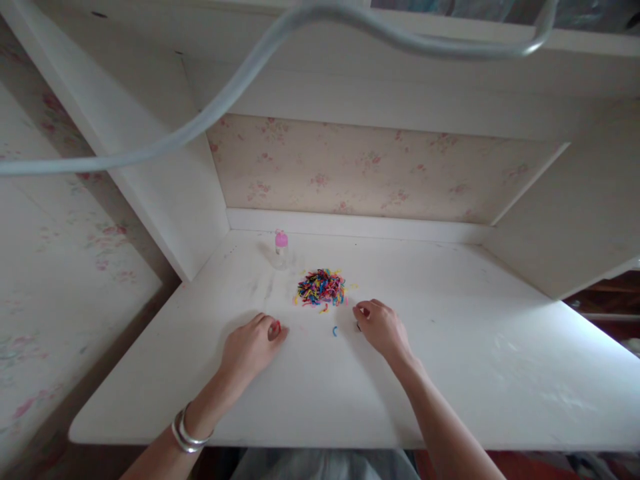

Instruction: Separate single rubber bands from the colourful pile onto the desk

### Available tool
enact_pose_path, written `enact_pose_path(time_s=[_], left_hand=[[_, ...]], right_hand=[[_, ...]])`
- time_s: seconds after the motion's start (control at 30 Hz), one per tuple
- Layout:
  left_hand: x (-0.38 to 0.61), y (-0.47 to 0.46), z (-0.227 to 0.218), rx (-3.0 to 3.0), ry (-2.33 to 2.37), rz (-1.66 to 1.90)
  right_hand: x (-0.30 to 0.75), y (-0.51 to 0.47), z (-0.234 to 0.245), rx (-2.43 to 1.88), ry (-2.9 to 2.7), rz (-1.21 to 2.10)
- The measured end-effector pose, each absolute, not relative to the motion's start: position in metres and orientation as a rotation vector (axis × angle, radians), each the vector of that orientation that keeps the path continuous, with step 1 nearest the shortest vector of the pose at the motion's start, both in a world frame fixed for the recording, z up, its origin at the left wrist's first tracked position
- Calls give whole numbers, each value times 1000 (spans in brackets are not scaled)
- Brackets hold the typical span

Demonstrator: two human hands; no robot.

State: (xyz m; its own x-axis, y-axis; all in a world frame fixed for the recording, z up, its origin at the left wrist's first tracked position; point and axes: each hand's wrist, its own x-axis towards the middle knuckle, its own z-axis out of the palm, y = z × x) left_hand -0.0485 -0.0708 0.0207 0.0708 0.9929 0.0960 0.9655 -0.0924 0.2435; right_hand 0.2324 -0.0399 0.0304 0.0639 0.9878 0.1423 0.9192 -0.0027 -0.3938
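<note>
A heap of small, thin coloured elastic bands lies on the white desk, between and beyond my hands. My left hand rests low over the desk at the left, fingers curled toward the thumb around a small red band. On the other side, my right hand is closed in a pinch. A bit of red shows inside its curl and a dark bit under its fingertips; what it holds is too small to make out. One curved blue band lies alone between the hands, touched by neither.
A small clear bottle with a pink cap stands behind the heap, to its left. White side panels and an overhead shelf enclose the desk. A pale cable crosses the upper view. The desk's front edge runs beneath my forearms.
</note>
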Motion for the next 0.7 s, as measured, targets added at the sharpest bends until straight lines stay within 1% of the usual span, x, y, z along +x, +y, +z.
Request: enact_pose_path(time_s=[0.1, 0.23, 0.47, 0.6, 0.7], left_hand=[[-51, -70, 17, 2238, 2032, 382], [-55, -68, 14, 2262, 2039, 374], [-56, -68, 14, 2278, 2060, 305], [-60, -65, 14, 2206, 2122, 311], [-64, -63, 14, 2157, 2164, 321]], right_hand=[[227, -23, 27, -2077, -1990, 210], [220, -10, 23, -2106, -2053, 192], [218, -12, 27, -2166, -2068, 65], [208, -35, 35, -2061, -2015, 45], [185, -58, 36, -1900, -2068, 166]])
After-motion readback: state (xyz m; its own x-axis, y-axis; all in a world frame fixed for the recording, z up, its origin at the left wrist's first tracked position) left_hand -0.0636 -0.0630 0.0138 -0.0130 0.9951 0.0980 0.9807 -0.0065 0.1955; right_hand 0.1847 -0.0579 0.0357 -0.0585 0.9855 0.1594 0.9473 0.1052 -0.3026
